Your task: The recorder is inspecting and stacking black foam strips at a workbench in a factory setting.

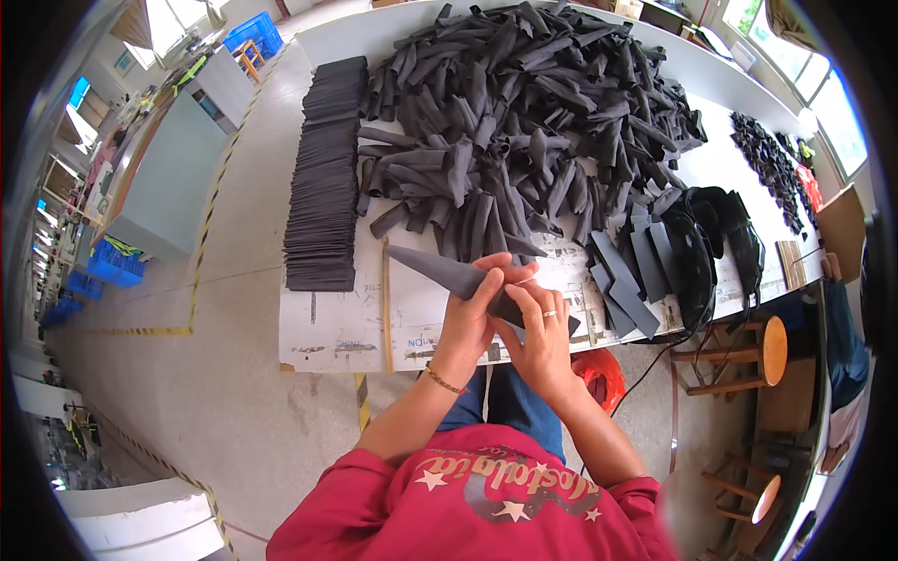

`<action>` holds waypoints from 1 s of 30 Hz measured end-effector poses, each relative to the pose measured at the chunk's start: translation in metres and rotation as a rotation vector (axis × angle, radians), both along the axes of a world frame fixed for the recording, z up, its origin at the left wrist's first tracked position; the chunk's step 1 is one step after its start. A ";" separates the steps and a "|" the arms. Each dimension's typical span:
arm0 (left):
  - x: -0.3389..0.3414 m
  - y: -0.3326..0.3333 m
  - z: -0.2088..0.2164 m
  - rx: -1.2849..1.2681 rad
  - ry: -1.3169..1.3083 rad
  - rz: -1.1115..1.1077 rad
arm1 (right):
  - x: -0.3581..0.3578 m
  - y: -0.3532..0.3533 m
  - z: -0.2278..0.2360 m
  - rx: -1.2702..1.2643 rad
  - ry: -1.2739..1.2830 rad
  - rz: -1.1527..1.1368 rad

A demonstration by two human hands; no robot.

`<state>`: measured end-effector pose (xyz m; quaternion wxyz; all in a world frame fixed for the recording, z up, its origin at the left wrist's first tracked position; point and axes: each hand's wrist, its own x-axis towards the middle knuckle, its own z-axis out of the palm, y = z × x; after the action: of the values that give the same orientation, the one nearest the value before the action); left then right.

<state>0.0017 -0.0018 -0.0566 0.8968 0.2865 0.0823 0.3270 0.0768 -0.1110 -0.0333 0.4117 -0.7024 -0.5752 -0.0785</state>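
Note:
Both my hands grip one dark grey, pointed fabric piece above the table's near edge. Its long tip reaches out to the left, and a darker end shows past my right fingers. My left hand closes around the middle, thumb on top. My right hand, with a ring on one finger, pinches the piece right beside it. Just beyond them spreads a big heap of similar curled dark pieces. A long, tight row of flat dark pieces lies along the table's left side.
To the right, flat dark panels lie by a glossy black bundle with a trailing cord. A red plastic bag sits beneath the white table. Wooden stools stand on the right; a long workbench is across the aisle.

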 end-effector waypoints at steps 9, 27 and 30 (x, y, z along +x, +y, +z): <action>0.001 -0.004 -0.013 0.006 -0.018 0.072 | 0.008 -0.003 -0.007 -0.029 0.001 0.080; -0.002 -0.014 -0.011 -0.130 -0.054 0.060 | 0.014 -0.006 0.000 -0.086 0.005 0.178; -0.001 -0.017 -0.015 -0.115 -0.047 0.051 | 0.010 0.001 0.001 -0.062 0.000 0.242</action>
<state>0.0011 -0.0190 -0.0716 0.9048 0.2247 0.0871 0.3512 0.0870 -0.1104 -0.0327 0.3962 -0.6402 -0.6581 -0.0104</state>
